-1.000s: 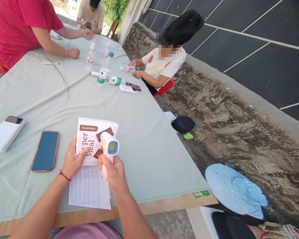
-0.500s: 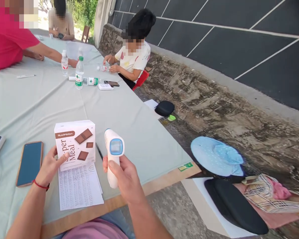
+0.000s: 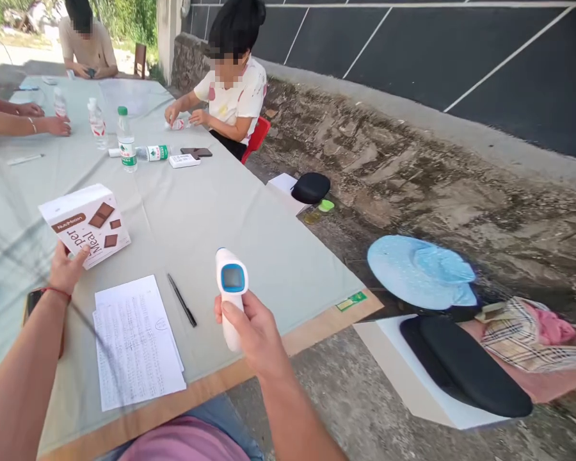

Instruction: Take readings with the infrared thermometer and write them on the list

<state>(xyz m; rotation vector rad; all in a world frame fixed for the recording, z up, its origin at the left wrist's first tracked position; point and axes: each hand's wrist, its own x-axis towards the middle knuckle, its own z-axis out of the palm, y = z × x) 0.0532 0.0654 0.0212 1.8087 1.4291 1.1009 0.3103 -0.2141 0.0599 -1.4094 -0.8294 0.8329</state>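
My left hand (image 3: 68,272) grips a white box (image 3: 87,227) printed with chocolate pieces, the thumb on its front and the fingers behind. The box is tilted, over the left part of the table. In my right hand (image 3: 252,323) is a white infrared thermometer (image 3: 232,282), its blue-framed screen facing me. The fingers wrap its handle near the table's front edge. Between the hands lie handwritten paper sheets (image 3: 134,346) and a black pen (image 3: 182,300). A phone (image 3: 34,299) is partly hidden under my left forearm.
The table has a pale green cloth (image 3: 211,218). Farther off stand a green-capped bottle (image 3: 127,141), a red-labelled bottle (image 3: 96,123) and a white packet (image 3: 185,160). A person (image 3: 235,89) sits at the right side. A blue hat (image 3: 420,272) and black case (image 3: 463,365) lie right of the table.
My left hand has carried the box away to the left, uncovering the paper sheets and pen. My right hand still holds the thermometer. The person in red has moved back at the left.
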